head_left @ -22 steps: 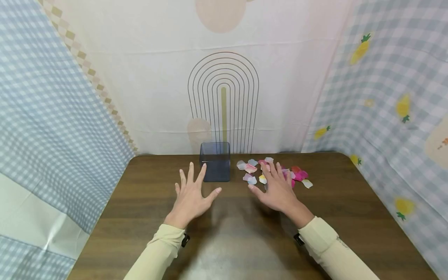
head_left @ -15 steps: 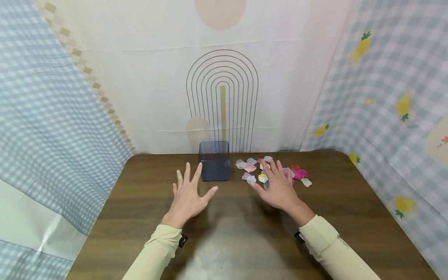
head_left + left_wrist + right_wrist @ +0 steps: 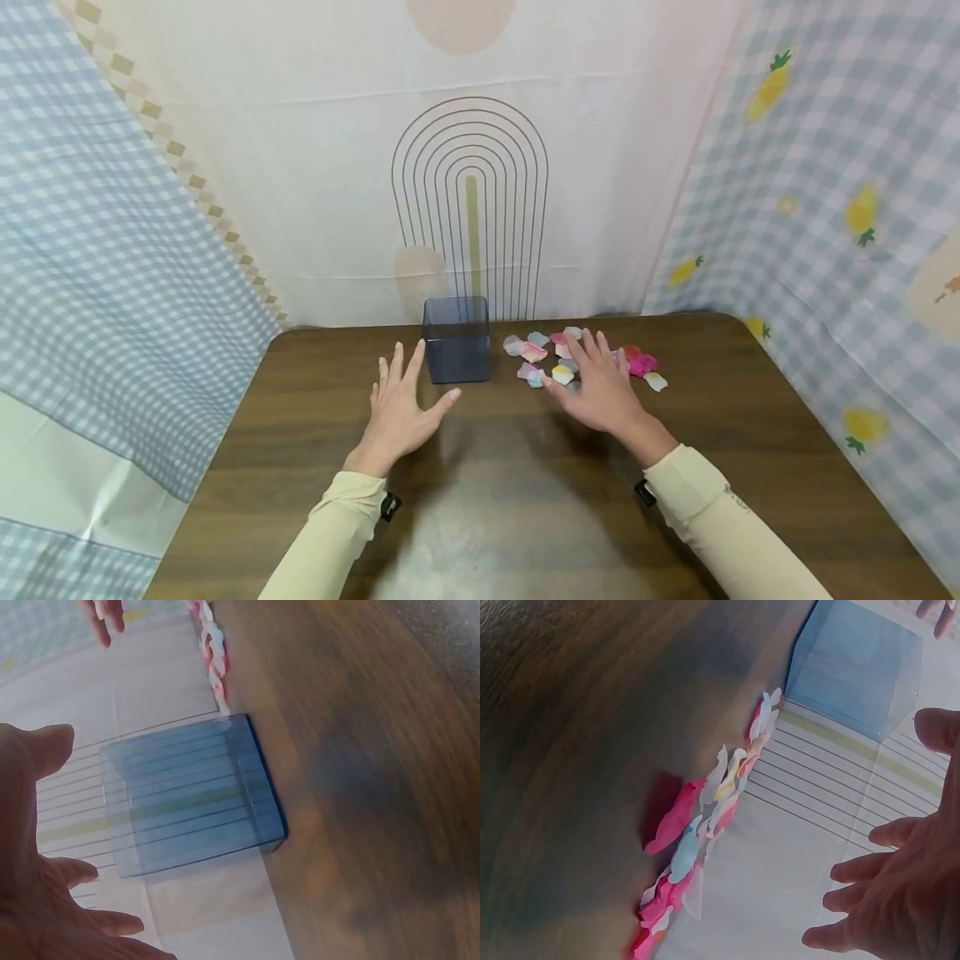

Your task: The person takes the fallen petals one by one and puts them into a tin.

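Observation:
My left hand (image 3: 399, 417) hovers over the table with its fingers spread, just left of and nearer than a clear blue square container (image 3: 459, 360). Nothing is held in it, and in the left wrist view the container (image 3: 187, 799) stands apart from the fingers. Over the petals spreads my right hand (image 3: 602, 392), also holding nothing. The loose artificial petals (image 3: 534, 353), in pink, white, pale blue and yellow, lie scattered right of the container. Some of them are hidden under the right hand in the head view; the right wrist view shows petals (image 3: 676, 817) below and apart from the fingers.
A brown wooden table (image 3: 480, 508) lies beneath both hands. Printed cloth (image 3: 330, 192) hangs behind its back edge, and checked cloth (image 3: 817, 275) hangs along the right side. A dark band sits on each wrist.
The head view has shifted slightly, so the scene sits a little higher and further left. Both hands keep their spread pose with little motion. The container and petals stay where they were.

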The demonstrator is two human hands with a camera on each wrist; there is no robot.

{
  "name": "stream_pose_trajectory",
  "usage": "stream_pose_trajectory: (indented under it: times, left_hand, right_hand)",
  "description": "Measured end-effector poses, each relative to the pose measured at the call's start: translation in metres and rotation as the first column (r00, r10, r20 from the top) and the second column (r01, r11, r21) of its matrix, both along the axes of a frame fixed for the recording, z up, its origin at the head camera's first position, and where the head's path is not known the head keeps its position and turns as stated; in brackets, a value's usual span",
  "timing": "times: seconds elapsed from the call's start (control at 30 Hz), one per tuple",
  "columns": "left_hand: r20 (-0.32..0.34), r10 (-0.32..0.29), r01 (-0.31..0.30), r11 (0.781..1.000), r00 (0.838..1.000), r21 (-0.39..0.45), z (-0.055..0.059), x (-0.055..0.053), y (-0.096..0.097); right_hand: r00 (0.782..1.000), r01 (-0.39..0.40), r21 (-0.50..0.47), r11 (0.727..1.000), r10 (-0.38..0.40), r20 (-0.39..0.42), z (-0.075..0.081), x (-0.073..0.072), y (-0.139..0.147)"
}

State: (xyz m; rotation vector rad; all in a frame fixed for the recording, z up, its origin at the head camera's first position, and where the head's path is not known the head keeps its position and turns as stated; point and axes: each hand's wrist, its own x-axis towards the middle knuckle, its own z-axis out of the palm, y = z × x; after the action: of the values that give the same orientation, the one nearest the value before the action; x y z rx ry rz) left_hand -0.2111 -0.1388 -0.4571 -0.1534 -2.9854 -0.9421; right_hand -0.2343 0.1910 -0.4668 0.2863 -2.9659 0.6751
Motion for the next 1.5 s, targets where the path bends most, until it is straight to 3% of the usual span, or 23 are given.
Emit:
stream_pose_trajectory:
  times: [0.73,0.87,1.0,1.1,1.23,1.3,1.4,1.5]
  left_hand:
    - [-0.015,-0.006,0.006,1.0,1.0,-0.017,0.006,-0.004,0.0]
    - [-0.008,-0.01,0.01,1.0,1.0,0.018,0.004,-0.005,-0.002]
    - [0.069,-0.013,0.003,0.989,0.998,0.148,-0.003,-0.012,-0.008]
    - [0.15,-0.035,-0.011,0.955,0.988,0.297,-0.012,-0.024,-0.013]
    - [0.202,-0.083,-0.021,0.886,0.976,0.463,-0.022,-0.05,-0.018]
    - [0.21,-0.114,-0.017,0.846,0.971,0.533,-0.025,-0.065,-0.02]
    - [0.213,-0.172,0.011,0.802,0.962,0.597,-0.028,-0.088,-0.021]
    - [0.202,-0.223,0.031,0.74,0.954,0.672,-0.034,-0.107,-0.017]
  right_hand:
    - [1.0,-0.021,0.002,1.0,0.021,-0.01,0.01,0.002,0.009]
    - [1.0,-0.023,0.004,1.0,0.023,-0.007,0.01,0.003,0.011]
    - [0.999,-0.03,-0.01,0.999,0.03,-0.01,0.008,0.004,0.013]
    - [0.999,-0.033,-0.024,0.999,0.032,-0.02,0.007,0.005,0.016]
    - [0.999,-0.035,-0.047,0.998,0.033,-0.04,0.007,0.006,0.02]
    - [0.998,-0.032,-0.057,0.998,0.029,-0.052,0.009,0.007,0.022]
    - [0.997,-0.023,-0.078,0.997,0.018,-0.076,0.011,0.009,0.025]
    - [0.996,-0.014,-0.098,0.995,0.005,-0.093,0.011,0.01,0.029]
